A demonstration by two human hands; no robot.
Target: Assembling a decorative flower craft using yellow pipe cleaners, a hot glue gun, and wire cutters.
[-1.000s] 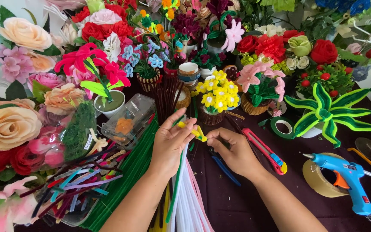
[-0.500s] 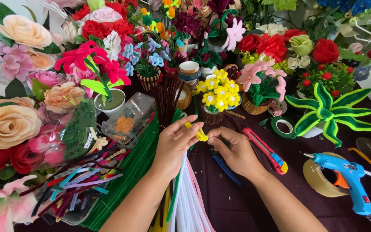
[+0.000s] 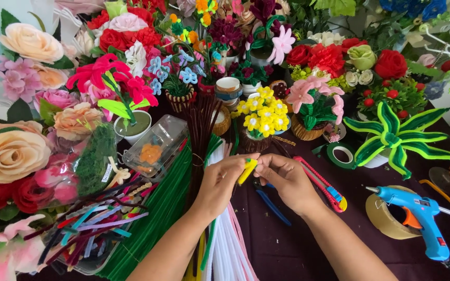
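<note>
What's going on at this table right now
A person is working at a dark table crowded with handmade flowers. Both hands meet over its middle: the left hand and the right hand pinch a short yellow fuzzy craft stem between their fingers. Bundles of green and white craft stems lie under the left forearm. A red utility knife, a roll of green tape and a blue glue gun lie to the right, untouched.

**Packaging on the craft table**

Clear rectangular plastic box with orange pieces inside [image 3: 154, 148]: left of centre, tilted. Clear cellophane wrapper with a small white label [image 3: 106, 173]: left edge, around green moss. No signs, no screens.
</note>
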